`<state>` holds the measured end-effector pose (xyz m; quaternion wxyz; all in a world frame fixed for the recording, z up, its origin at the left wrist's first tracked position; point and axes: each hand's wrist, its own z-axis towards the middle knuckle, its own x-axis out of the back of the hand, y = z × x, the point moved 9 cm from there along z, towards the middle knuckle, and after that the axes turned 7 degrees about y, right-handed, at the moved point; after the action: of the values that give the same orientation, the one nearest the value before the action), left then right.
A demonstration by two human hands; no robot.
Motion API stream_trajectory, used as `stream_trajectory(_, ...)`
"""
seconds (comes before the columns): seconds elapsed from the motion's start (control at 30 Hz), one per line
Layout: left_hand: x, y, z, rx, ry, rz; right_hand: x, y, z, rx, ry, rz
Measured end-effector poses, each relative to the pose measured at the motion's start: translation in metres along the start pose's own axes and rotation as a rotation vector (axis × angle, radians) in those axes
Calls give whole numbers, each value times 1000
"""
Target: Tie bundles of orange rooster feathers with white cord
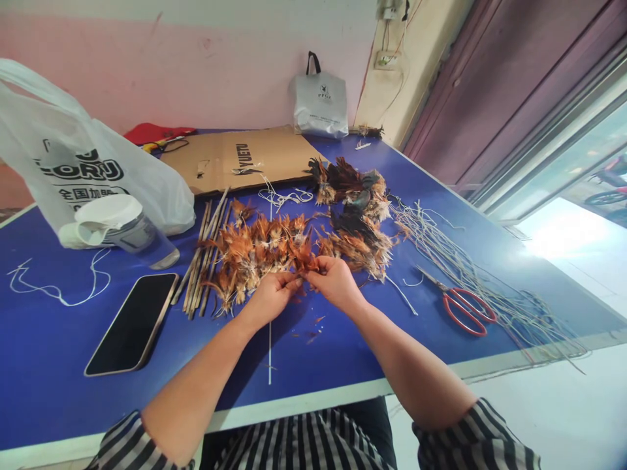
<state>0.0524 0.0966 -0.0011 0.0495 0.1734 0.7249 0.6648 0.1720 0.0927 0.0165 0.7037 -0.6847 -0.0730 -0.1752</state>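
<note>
My left hand [272, 296] and my right hand [337, 282] meet over the middle of the table, fingers pinched together. Between them is a small bunch of reddish-brown feathers [302, 253], its lower end hidden by my fingertips. Just beyond and to the left lies a pile of orange-brown feather bunches [259, 251]. To the right of my right hand are more brown feathers [360, 248], with darker, blackish feathers [345, 179] behind them. A white string [270, 356] runs along the table under my left wrist.
Thin sticks [200, 274], a phone [132, 323], a clear plastic jug [130, 228] and a white plastic bag [142, 173] are at left. Red-handled scissors [467, 310] lie by many loose cords [455, 261] at right. Flattened cardboard [210, 160] and a silver bag [321, 108] stand behind.
</note>
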Motion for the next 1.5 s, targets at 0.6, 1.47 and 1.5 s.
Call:
stream_trajectory(0.6,27,-10,5,196,110,-232,7,-13,-3,402,-303,-669)
stream_trajectory(1.47,-22,-29,-12,469,-128,-511,-9,8,-1,-283,-354,631)
stream_trajectory(1.5,-23,-29,-13,470,-135,-521,-11,8,-1,-271,-355,617)
